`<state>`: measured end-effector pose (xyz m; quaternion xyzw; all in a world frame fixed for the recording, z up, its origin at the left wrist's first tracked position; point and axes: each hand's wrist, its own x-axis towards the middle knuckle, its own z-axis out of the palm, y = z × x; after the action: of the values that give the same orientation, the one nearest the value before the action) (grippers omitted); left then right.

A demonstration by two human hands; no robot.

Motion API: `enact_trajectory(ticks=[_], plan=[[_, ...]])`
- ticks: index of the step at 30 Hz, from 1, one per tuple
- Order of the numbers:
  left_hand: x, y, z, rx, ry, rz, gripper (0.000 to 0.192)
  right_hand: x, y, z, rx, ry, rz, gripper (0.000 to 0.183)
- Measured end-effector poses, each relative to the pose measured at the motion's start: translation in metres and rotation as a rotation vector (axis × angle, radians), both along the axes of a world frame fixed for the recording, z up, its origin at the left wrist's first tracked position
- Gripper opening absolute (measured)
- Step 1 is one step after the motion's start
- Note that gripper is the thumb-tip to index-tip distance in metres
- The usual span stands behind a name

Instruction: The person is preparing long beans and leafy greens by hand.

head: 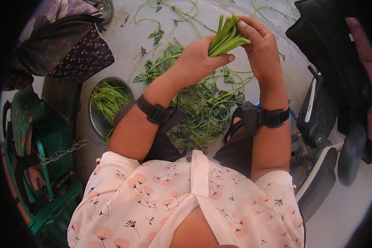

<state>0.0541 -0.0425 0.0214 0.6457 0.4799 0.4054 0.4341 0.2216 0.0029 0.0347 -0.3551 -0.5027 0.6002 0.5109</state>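
Observation:
A bundle of thick green stems [225, 37] is gripped in my left hand [198, 57], their ends fanning out past the thumb. My right hand [262, 43] has its thumb and fingers on the right side of the same bundle, near the stem ends. Below both hands, a tangled heap of leafy vines [204, 105] lies on the floor between my legs. A metal bowl [95, 122] left of my knee holds many thin green stems [110, 97].
Loose vines [181, 14] trail over the concrete floor [124, 51] ahead. At the left stands a green-framed vehicle [54, 142] with cloth over it; a cherry-print cloth [85, 55] hangs above. A scooter [316, 121] with a black padded cover [331, 55] is close on the right.

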Motion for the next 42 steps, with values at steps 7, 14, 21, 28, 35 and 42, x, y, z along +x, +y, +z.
enact_trajectory(ticks=[7,14,21,28,35,42], plan=[[-0.009,-0.003,0.011,-0.140,-0.150,-0.049,0.038,0.016,0.006,0.000,-0.048,0.171,0.264,0.033],[-0.004,-0.003,0.014,-0.386,-0.468,-0.232,0.017,0.026,0.009,-0.012,-0.070,0.108,0.268,0.027],[-0.009,-0.002,0.008,-0.481,-0.552,-0.270,0.011,0.026,0.007,-0.008,-0.114,0.268,0.340,0.027],[-0.008,0.002,0.005,-0.500,-0.559,-0.247,0.016,0.023,0.006,-0.005,-0.089,0.245,0.196,0.029],[-0.009,0.008,0.004,-0.439,-0.543,-0.029,0.016,0.016,-0.005,-0.008,-0.164,-0.088,0.239,0.024],[-0.008,0.011,0.001,-0.431,-0.606,-0.022,0.019,0.019,-0.003,-0.009,-0.085,-0.240,0.144,0.016]])
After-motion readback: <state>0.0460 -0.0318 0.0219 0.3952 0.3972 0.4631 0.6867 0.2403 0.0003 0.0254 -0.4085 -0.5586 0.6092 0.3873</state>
